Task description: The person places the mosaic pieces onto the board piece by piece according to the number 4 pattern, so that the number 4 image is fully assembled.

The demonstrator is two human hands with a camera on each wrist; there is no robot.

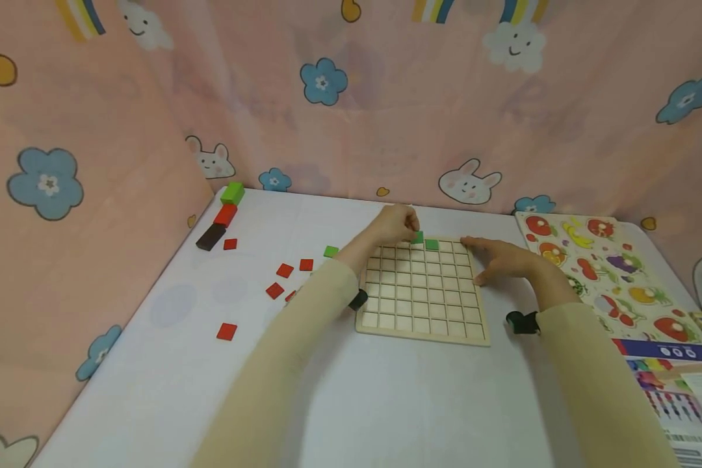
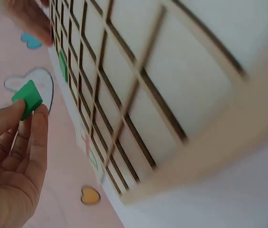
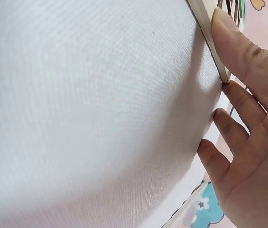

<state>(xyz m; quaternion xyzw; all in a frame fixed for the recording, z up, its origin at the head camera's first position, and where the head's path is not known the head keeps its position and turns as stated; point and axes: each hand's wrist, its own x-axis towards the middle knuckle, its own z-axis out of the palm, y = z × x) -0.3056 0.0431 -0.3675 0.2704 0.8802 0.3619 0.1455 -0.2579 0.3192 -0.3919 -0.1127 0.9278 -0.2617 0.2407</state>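
Between thumb and fingers, my left hand (image 1: 393, 224) pinches a small green square tile (image 2: 28, 99). It is just above the far edge of a wooden grid board (image 1: 424, 338). One green tile (image 1: 431, 245) lies in the board's far row, to the right of the held one. At the board's far right corner is my right hand (image 1: 506, 259), its fingers extended. In the right wrist view its thumb (image 3: 236, 50) touches the board's edge while the other fingers reach down toward the white cloth.
Several red tiles (image 1: 226, 331) and a green tile (image 1: 331, 251) lie left of the board. Green, red and dark brown blocks (image 1: 211, 237) line the table's left edge. On the right are a fruit picture board (image 1: 608, 273) and a printed box (image 1: 667, 390).
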